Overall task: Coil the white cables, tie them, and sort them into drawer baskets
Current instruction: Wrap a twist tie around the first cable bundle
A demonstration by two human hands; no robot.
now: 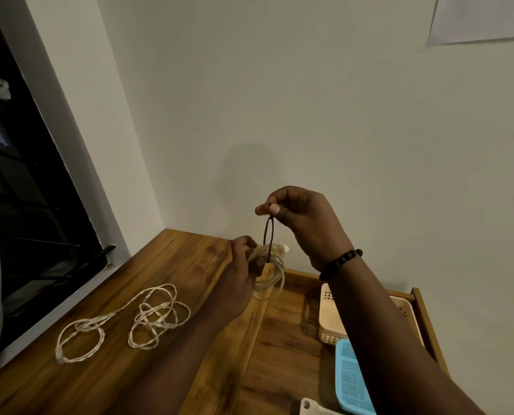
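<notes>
Coiled white cable (269, 272) gripped in left hand (243, 272), right hand (303, 218) fingers (272, 208) pinching dark tie (268, 239), no readable writing.

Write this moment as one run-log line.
left hand: holds coil | right hand: pinches black tie, pulled up | loose cable: on table | baskets: in drawer
</notes>
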